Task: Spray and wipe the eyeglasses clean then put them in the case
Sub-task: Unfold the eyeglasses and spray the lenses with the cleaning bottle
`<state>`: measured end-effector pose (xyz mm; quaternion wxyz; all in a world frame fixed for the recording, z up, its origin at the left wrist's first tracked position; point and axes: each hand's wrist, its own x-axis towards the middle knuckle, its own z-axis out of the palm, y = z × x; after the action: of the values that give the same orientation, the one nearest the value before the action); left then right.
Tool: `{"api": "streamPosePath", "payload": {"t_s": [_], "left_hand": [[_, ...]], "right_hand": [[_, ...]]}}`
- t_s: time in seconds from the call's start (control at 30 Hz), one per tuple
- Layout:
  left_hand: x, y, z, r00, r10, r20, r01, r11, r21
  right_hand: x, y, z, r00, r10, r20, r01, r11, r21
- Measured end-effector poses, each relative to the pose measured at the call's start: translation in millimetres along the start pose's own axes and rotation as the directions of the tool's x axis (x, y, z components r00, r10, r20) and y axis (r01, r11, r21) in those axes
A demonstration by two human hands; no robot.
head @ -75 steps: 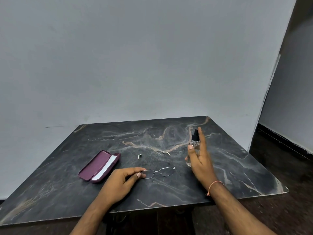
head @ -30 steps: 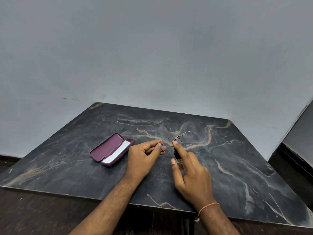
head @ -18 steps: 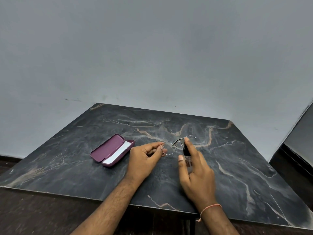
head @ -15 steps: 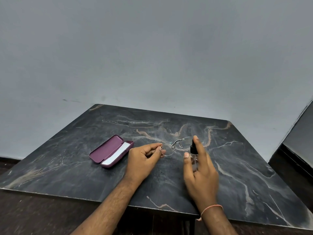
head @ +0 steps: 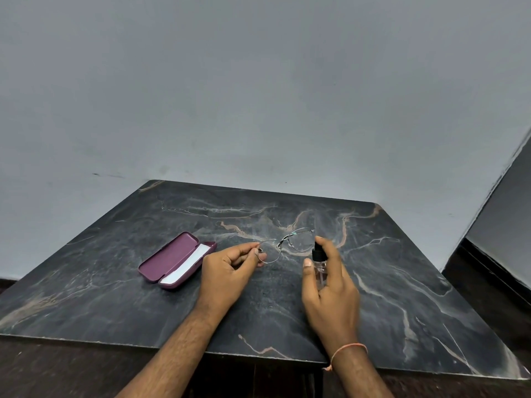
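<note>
The spray bottle [head: 319, 261], gripped by the right hand [head: 330, 291], has swung right of the eyeglasses [head: 283, 246], pinched by the left hand [head: 227, 268] above the worktop [head: 402, 282], long axis toward the nozzle.

Dim, flat light all round, no hard shadows. The wall [head: 258, 81] is evenly grey, darkening toward twelve o'clock. Soft sheen on the marble table [head: 402, 282] near one o'clock. Wide-angle bending at three and nine o'clock. Slight motion blur on the right hand [head: 330, 288].
</note>
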<state>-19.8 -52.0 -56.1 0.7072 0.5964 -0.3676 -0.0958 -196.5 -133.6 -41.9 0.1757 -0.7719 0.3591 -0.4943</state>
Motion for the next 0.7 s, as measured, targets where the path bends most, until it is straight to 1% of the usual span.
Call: {"api": "streamPosePath", "payload": {"t_s": [0.13, 0.27, 0.47, 0.57, 0.63, 0.67, 0.7], "left_hand": [[-2, 1, -1, 1.0, -0.004, 0.004, 0.004, 1.0, 0.009], [-2, 3, -1, 1.0, -0.009, 0.008, 0.009, 1.0, 0.018], [-3, 4, -1, 1.0, -0.014, 0.017, 0.014, 0.999, 0.03], [-3, 5, -1, 1.0, -0.022, 0.013, 0.022, 1.0, 0.014], [-3, 7, -1, 1.0, -0.014, 0.007, 0.014, 1.0, 0.003], [-3, 8, -1, 1.0, -0.009, 0.0, 0.009, 1.0, -0.004], [-3, 9, -1, 1.0, -0.003, -0.007, 0.003, 1.0, -0.01]], "right_hand": [[-1, 0, 0, 1.0, 0.002, -0.01, -0.002, 1.0, -0.004], [1, 1, -1, 0.999, 0.014, -0.053, -0.014, 1.0, -0.003], [4, 7, 0, 0.997, 0.039, -0.063, -0.034, 0.997, 0.073], [6, 9, 0, 0.993, 0.108, -0.039, -0.1, 0.98, 0.171], [9, 10, -3, 0.983, 0.186, 0.015, -0.182, 0.94, 0.287], [11, 11, -5, 0.969, 0.239, 0.057, -0.242, 0.89, 0.387], [13, 12, -5, 0.95, 0.293, 0.109, -0.308, 0.811, 0.498]]}}
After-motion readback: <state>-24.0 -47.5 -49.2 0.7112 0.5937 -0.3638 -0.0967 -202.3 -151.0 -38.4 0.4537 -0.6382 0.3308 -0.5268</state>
